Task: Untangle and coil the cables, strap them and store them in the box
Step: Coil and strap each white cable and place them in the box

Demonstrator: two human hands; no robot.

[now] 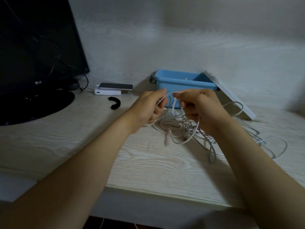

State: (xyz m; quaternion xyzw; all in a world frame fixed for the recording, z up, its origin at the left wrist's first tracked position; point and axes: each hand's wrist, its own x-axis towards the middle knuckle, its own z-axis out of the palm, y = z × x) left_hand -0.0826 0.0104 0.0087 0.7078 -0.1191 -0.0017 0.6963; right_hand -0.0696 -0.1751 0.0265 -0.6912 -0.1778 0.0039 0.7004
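Cables (181, 128): white and pale grey, in one loose tangle on the desk (140, 162), right of centre. Loops trail off toward 3 and 4 o'clock, and one grey loop hangs down toward 6 o'clock. Connector ends show inside the pile, but they are too blurred to identify.

One white strand (171, 93) is lifted clear of the pile and arches between the two hands at the tangle's 12 o'clock. Left hand (148, 106): fingers curled, thumb and forefinger pinching the strand, with more cable running down through the palm. Right hand (201, 108): thumb and forefinger pinch the same strand, the other fingers are curled, and a second cable drops from under the fist into the pile. The hands are close together and raised above the desk, not touching each other.

Blue plastic box (165, 85): open, standing at 12 o'clock from the tangle, just behind the hands, against the wall (181, 38). Something small and pale lies inside it; what it is cannot be told. Its translucent lid (221, 86) leans tilted on the box's right end, its lower edge on the desk. One cable loop lies across the lid.

Black strap (114, 103): curled on the desk at 10 o'clock from the tangle, well apart from it. Beyond the strap is a white power bank (107, 93) with a phone (116, 86) lying flat on top. An LG monitor (33, 47), screen dark, stands at far 9 to 10 o'clock on a round black base (33, 106).
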